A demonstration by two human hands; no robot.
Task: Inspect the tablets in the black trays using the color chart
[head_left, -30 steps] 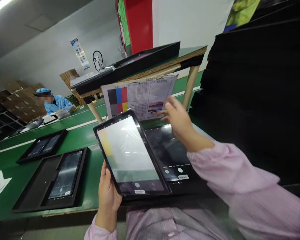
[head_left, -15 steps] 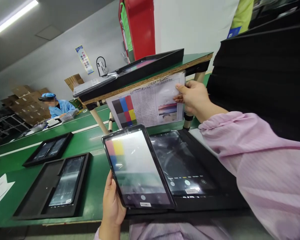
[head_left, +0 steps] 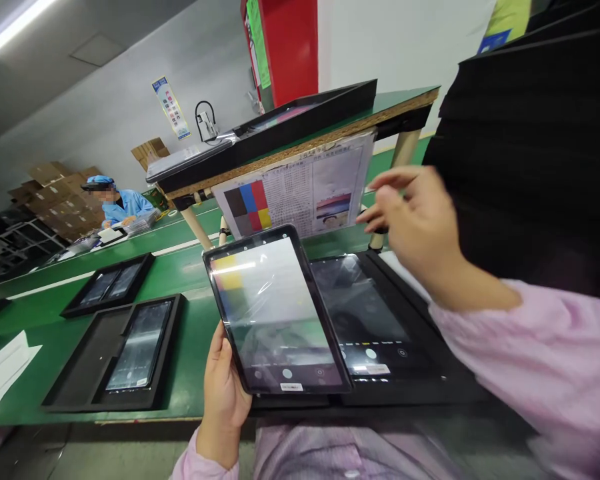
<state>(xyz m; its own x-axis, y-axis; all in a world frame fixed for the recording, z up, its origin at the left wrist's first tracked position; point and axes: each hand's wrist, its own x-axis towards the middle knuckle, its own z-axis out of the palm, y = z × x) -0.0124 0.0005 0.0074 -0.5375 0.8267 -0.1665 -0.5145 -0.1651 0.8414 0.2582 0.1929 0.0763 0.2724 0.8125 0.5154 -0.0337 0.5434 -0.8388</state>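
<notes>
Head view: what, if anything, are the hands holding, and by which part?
The left hand holds the tablet by its lower left edge. The right hand, raised near the printed sheet, appears to hold nothing.

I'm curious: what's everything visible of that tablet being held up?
The glossy tablet has a dark frame and rounded corners. Its lit screen shows a pale, blurry image, yellowish at upper left, above a round button; a white label sits near the bottom edge. Tilted below the printed sheet, it's held at its lower left by the left hand.
</notes>
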